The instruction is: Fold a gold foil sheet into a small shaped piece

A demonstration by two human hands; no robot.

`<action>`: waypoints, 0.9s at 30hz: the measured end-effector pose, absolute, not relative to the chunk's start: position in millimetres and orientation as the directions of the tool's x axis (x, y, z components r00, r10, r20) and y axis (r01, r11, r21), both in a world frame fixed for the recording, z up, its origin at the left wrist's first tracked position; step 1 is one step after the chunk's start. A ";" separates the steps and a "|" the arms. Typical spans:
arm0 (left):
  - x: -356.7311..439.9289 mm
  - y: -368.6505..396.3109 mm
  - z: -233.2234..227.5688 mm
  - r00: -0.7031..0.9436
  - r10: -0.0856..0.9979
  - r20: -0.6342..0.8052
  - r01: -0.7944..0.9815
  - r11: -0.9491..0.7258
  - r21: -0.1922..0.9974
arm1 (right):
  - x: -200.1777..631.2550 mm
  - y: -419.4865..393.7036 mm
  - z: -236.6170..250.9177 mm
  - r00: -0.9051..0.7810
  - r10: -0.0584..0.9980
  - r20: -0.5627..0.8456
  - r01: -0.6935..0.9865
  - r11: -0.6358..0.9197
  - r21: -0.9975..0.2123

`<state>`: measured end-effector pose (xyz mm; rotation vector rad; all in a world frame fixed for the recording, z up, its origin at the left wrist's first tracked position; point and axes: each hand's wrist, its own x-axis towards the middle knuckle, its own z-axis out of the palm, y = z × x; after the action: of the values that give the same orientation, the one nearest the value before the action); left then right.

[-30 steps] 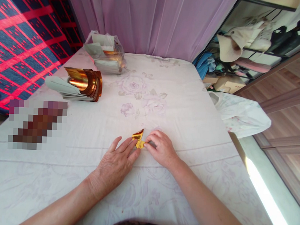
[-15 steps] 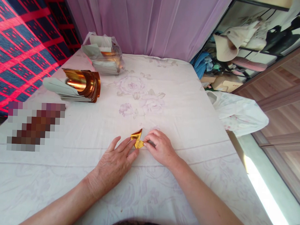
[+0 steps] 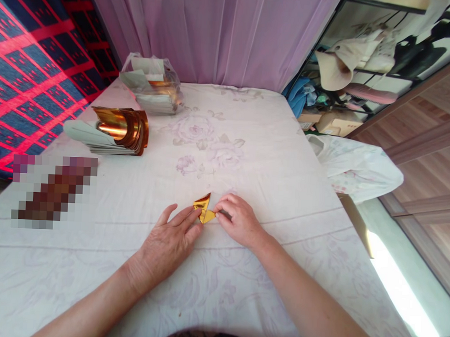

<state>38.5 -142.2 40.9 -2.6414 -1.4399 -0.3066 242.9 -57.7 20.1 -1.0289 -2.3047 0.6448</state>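
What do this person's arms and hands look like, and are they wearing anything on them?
Both forearms are bare up to the bottom edge of the picture, with no sleeves showing. The left hand and right hand wear no gloves, and no rings, watch or bracelet can be seen.

The small folded piece (image 3: pixel 203 211) pinched between the left hand (image 3: pixel 165 243) and right hand (image 3: pixel 238 221) is gold foil paper, glossy and mirror-bright, and it lies on a matt, soft cotton-looking sheet (image 3: pixel 248 154) printed with faint roses. Far to the left of that piece, the stack of sheets (image 3: pixel 113 130) shows the same shiny gold foil curled over dull grey-white paper backs (smooth, not creased), and behind the stack a clear, crinkled plastic bag (image 3: pixel 152 83) gleams with more of them.
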 end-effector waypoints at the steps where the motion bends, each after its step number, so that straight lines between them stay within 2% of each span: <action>1: 37.6 -141.8 40.8 0.517 0.821 0.241 0.845 -0.534 0.007 | 242.8 -57.7 19.6 -0.567 0.777 0.272 0.524 0.596 -0.609; 7: 38.5 -142.2 43.1 0.461 0.843 0.277 0.865 -0.496 0.071 | 241.2 -58.6 17.8 -0.552 0.773 0.312 0.531 0.614 -0.584; 19: 57.4 -144.6 41.8 0.347 0.888 0.301 0.928 -0.372 0.030 | 241.4 -62.3 18.0 -0.527 0.749 0.401 0.509 0.656 -0.558; 24: 46.1 -130.7 41.3 0.388 0.866 0.314 0.908 -0.418 0.029 | 252.8 -53.3 18.3 -0.372 0.776 0.510 0.542 0.627 -0.559; 27: 37.1 -119.1 40.7 0.464 0.837 0.291 0.871 -0.491 0.025 | 258.5 -46.5 14.7 -0.428 0.771 0.473 0.598 0.633 -0.491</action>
<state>37.1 -119.1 40.7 -2.5770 -1.5111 -0.4025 258.5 -46.5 14.7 -1.0637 -2.1702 0.3253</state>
